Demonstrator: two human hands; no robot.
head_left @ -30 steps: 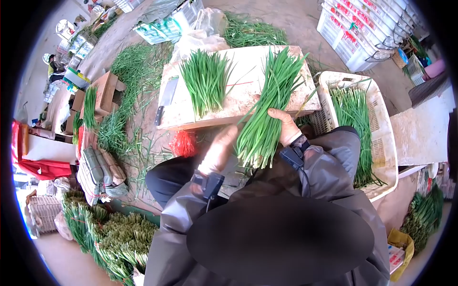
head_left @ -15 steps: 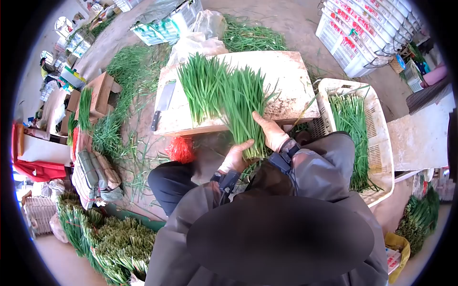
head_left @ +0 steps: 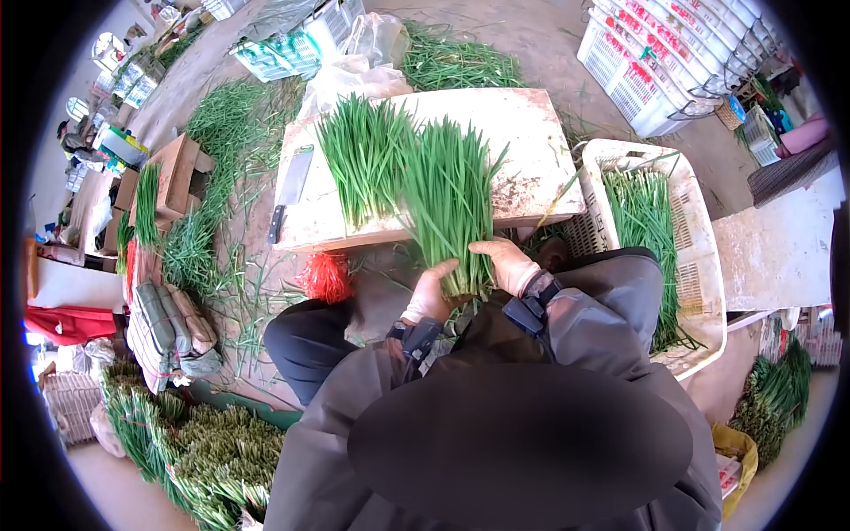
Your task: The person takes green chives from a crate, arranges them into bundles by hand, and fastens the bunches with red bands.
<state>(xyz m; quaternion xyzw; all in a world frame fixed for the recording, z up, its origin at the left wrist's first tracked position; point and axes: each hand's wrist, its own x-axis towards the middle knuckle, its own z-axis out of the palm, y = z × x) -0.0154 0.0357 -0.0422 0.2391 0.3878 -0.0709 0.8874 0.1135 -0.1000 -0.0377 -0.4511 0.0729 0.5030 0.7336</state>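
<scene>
Between my hands, a bunch of long green stalks (head_left: 452,190) stands with its pale ends down, its upper part over the board's front edge. My left hand (head_left: 431,292) wraps the bunch low on its left side. On the right side, my right hand (head_left: 506,264) grips the same bunch near its base, thumb across the front. A second green bunch (head_left: 361,164) lies on the white board (head_left: 531,133), directly left of the held one. Farther left on the board rests a knife (head_left: 292,190) with a dark handle.
A white crate (head_left: 713,292) of green stalks stands at the right. Red strings (head_left: 325,278) hang below the board's front left. Stacked white crates (head_left: 620,80) are at the back right. Many bunches (head_left: 221,456) lie at the lower left, and loose leaves (head_left: 212,133) cover the floor.
My left hand has closed on the bunch, which has swung from a slant to nearly upright and moved left beside the other bunch. Both hands now hold it near its base.
</scene>
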